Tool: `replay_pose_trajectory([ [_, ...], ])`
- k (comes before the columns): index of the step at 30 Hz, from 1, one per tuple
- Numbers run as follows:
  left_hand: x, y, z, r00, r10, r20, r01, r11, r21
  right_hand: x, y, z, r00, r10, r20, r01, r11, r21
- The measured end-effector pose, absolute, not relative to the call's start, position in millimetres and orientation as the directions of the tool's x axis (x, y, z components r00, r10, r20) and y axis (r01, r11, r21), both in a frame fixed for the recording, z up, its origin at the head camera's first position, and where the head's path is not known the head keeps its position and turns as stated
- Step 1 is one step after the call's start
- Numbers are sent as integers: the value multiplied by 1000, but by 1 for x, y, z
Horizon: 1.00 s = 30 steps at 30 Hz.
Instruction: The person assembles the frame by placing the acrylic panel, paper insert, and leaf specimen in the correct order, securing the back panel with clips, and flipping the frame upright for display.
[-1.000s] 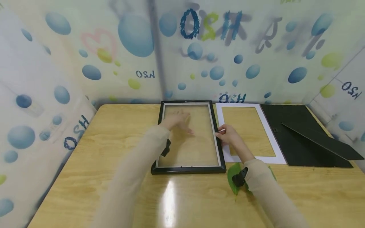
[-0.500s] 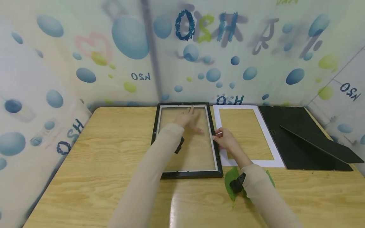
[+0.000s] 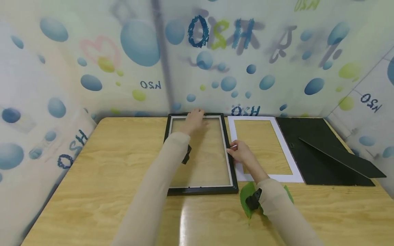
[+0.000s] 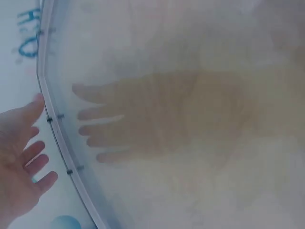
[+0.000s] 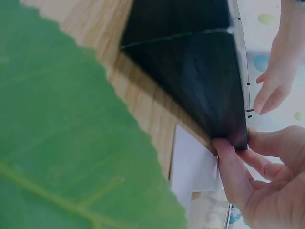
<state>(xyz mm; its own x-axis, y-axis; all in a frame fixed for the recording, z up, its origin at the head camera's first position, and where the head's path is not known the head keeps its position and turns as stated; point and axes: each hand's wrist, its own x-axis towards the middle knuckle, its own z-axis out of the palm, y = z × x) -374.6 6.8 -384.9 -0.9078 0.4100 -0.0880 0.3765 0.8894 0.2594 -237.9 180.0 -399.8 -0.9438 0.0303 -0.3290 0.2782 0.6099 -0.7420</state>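
Observation:
A black picture frame (image 3: 201, 191) with a pale inner edge lies on the table; wood shows through its opening. My left hand (image 3: 194, 122) is over the frame's far end, its fingers reaching toward the top rail. Seen from the left wrist, that hand (image 4: 21, 164) has loosely spread fingers with nothing held, near the small dark tabs along the rail; a hand-shaped shadow or reflection spans the opening. My right hand (image 3: 241, 151) pinches the frame's right side. In the right wrist view, its thumb and fingers grip the black side rail (image 5: 190, 81).
A white mat board (image 3: 278, 178) lies right of the frame. Beyond it is a black backing board (image 3: 333, 171) with its stand flap (image 3: 344, 157) raised. Green leaves (image 3: 247, 198) lie under the right forearm. A patterned wall (image 3: 138, 99) rises behind the table (image 3: 92, 191).
My left hand has moved away from me, from over the middle of the frame to its far rail. My right hand keeps its hold on the right side.

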Motion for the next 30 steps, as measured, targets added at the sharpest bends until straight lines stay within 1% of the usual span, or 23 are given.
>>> replay_pose_trajectory([
  [1,-379,6,-386,-919,389,-59,363,896,255,-237,180,-402,-942,32,-334,283,610,-741],
  [3,-386,5,-390,-927,371,-57,346,904,251,-236,180,-406,-937,41,-346,299,606,-737],
  [7,-398,8,-396,-924,368,-108,333,910,247,-232,180,-412,-931,52,-362,321,592,-740],
  [11,-410,13,-397,-938,332,-102,294,916,274,-233,180,-412,-936,49,-348,307,596,-742],
  [15,-421,19,-392,-938,334,-91,300,916,267,-240,183,-407,-941,55,-333,296,612,-734],
  [19,-418,19,-385,-929,359,-86,331,914,237,-237,181,-398,-942,58,-332,294,620,-728],
  [21,-413,17,-384,-925,369,-93,335,905,263,-237,182,-398,-942,53,-330,291,617,-731],
  [25,-400,-4,-380,-905,396,-155,322,877,356,-238,182,-399,-940,41,-338,288,625,-725],
  [28,-387,-39,-371,-881,427,-202,318,852,416,-239,181,-398,-938,38,-344,286,643,-710],
  [29,-391,-54,-380,-875,448,-185,335,835,437,-239,180,-398,-939,35,-342,281,651,-705],
  [30,-390,-66,-382,-871,448,-203,330,838,435,-239,181,-397,-939,37,-342,282,656,-700],
])
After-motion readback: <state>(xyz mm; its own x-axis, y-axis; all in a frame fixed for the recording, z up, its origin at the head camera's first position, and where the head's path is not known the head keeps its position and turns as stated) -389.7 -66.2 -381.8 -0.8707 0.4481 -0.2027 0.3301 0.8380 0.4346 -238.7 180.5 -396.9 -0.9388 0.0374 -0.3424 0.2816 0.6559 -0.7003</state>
